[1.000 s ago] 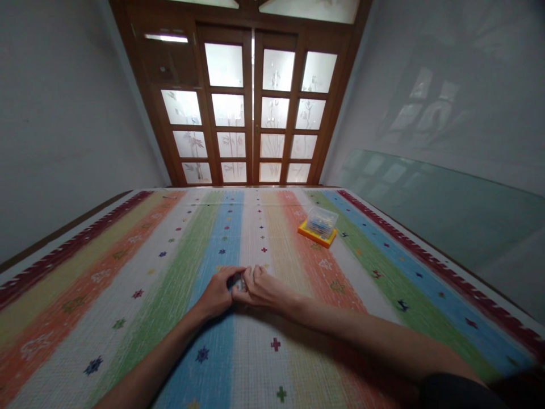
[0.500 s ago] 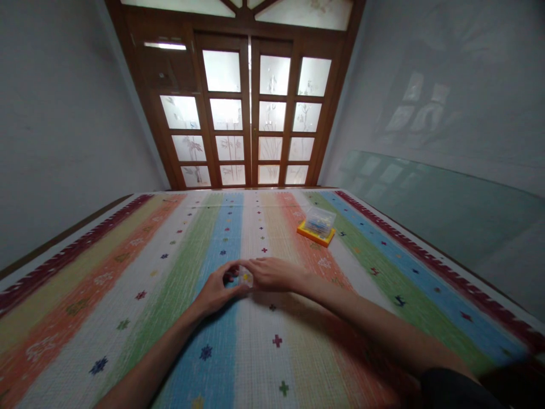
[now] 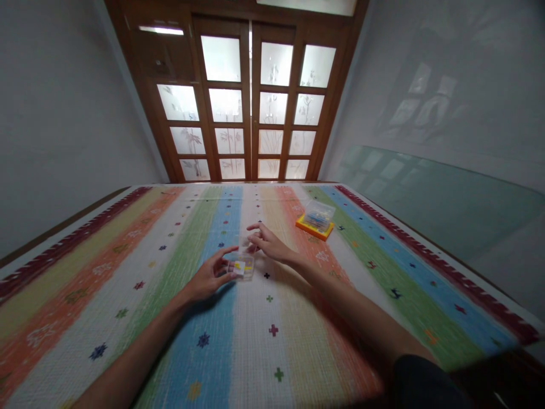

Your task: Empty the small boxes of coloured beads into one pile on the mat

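Note:
A small clear plastic box [image 3: 244,271] with yellow bits and a white piece in it rests between the thumb and fingers of my left hand [image 3: 209,278], low over the striped cloth. Its clear lid [image 3: 246,243] stands raised at the far side. Just behind and to the right, my right hand [image 3: 269,243] has its fingers stretched out and apart at the lid. They seem to touch it, but its see-through plastic makes the contact hard to judge.
A striped cloth [image 3: 251,352] covers the table. Farther back on the right, a yellow tray [image 3: 314,228] bears a clear case [image 3: 319,215] with blue and other small items inside. Walls flank the table, and wooden doors [image 3: 251,102] stand beyond it.
The small box's lid has swung up from the box. My right hand has moved away and up from the left hand, its fingers spreading. The left hand still holds the box.

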### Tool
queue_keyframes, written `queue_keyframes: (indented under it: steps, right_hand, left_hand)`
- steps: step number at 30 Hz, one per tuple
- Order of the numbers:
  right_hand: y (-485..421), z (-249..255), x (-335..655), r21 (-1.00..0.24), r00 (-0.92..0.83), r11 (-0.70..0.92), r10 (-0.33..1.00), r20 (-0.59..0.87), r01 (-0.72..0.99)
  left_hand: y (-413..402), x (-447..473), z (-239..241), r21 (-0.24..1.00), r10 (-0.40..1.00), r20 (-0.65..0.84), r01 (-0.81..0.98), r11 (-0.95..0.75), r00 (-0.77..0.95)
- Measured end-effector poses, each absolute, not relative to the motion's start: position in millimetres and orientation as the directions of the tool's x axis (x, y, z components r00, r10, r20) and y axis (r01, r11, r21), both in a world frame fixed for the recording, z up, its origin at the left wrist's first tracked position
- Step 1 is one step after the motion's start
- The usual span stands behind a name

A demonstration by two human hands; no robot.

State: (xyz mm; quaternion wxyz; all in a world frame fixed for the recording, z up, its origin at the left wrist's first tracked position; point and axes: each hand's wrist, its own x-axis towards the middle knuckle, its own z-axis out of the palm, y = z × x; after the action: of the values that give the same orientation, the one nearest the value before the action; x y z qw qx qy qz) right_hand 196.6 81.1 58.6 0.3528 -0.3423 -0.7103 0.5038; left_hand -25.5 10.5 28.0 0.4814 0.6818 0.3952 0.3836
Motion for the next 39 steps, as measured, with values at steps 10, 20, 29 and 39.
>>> queue_keyframes:
  steps: [10,20,29,39]
  right_hand:
    - [82,40,218,-0.936,-0.467,0.261,0.875,0.126,0.237]
    - [65,35,256,-0.865,-0.477,0.334,0.87,0.13,0.374]
    - [59,24,255,-0.807,-0.479,0.416,0.856,0.193,0.418]
    - [59,23,254,-0.766,-0.471,0.449,0.855,0.218,0.46]
  left_hand:
    - [29,-83,37,0.734,0.918,0.347,0.555,-0.392,0.189]
    - [39,-143,34,0.308,0.757,0.6,0.798,-0.518,0.259]
    - [43,-162,22,0.204,0.725,0.592,0.805,-0.556,0.351]
    - [36,-181,17,0.159,0.713,0.557,0.788,-0.595,0.426]
